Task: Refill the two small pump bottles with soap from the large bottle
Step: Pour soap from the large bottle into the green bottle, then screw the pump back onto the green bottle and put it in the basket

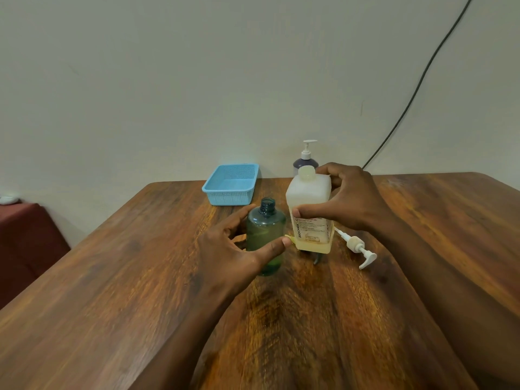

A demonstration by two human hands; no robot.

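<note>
Head view: one frame, in which a wooden table (pixel 112 277) is seen before a pale wall.
Large bottle (pixel 309 204): a translucent white square bottle, placed right of centre, with a little yellowish soap at its bottom; whether it rests on the table or is lifted just off it cannot be told.
Right hand (pixel 351 201): wrapped around the large bottle's right side, the thumb pressed on the label in front and the fingers curled behind.
Green bottle (pixel 266 237): a small see-through bottle, upright at centre, its neck left open with no pump fitted, set just left of the large bottle.
Left hand (pixel 236 249): spread loosely around the green bottle, the thumb laid across its front; how firmly it is gripped cannot be told.
Loose pump (pixel 356 246): a white pump head laid on the table at the lower right of the large bottle.
Second pump bottle (pixel 306 160): a dark bottle with a white pump, partly hidden behind the large bottle.
Blue basket (pixel 230 184): seen upper centre, near the table's far edge.
Black cable (pixel 422 80): run down the wall at upper right.
</note>
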